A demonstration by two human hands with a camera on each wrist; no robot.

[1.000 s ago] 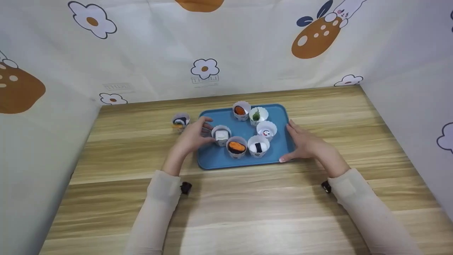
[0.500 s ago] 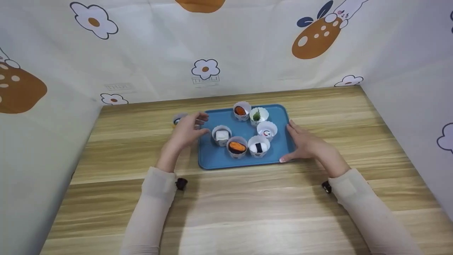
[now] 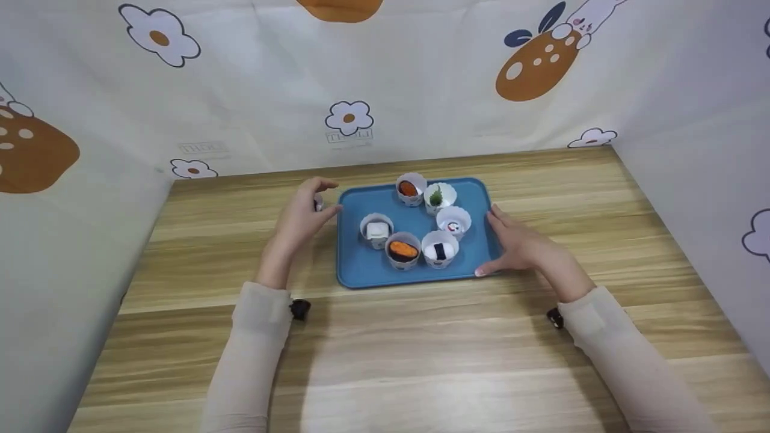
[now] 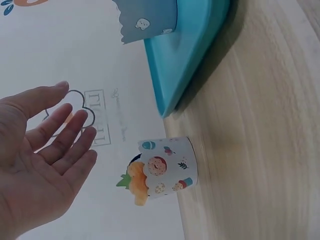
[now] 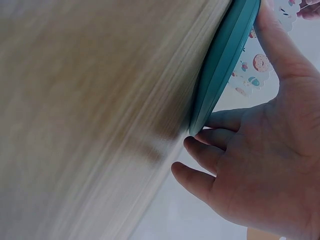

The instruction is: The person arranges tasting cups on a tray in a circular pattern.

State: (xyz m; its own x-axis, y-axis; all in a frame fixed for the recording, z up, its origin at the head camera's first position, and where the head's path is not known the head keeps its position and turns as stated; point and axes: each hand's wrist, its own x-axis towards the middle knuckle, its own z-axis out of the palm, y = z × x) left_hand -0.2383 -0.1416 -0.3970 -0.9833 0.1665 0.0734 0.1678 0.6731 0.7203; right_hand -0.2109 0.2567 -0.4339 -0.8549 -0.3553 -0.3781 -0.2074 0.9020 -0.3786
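Observation:
My left hand (image 3: 299,218) hovers over the wood left of the blue tray (image 3: 409,218), thumb and fingers spread with nothing between them. Mostly hidden behind it in the head view is a patterned paper cup (image 4: 170,166); in the left wrist view this cup stands apart from the fingers, with an orange-topped sushi piece and a green leaf sticking out. At the tray's right end rests my right hand (image 3: 520,245), its thumb at the near edge and its fingers touching the right rim (image 5: 225,65).
Several paper cups stand on the tray: one with a white block (image 3: 377,231), one with orange-topped sushi (image 3: 403,250), one with a black-banded white piece (image 3: 440,251), one with a green leaf (image 3: 436,196). A patterned curtain (image 3: 252,90) rises behind the table.
My left hand has moved left from beside the white-block cup, off the tray, to the cup on the table. My right hand has stayed at the tray's right end.

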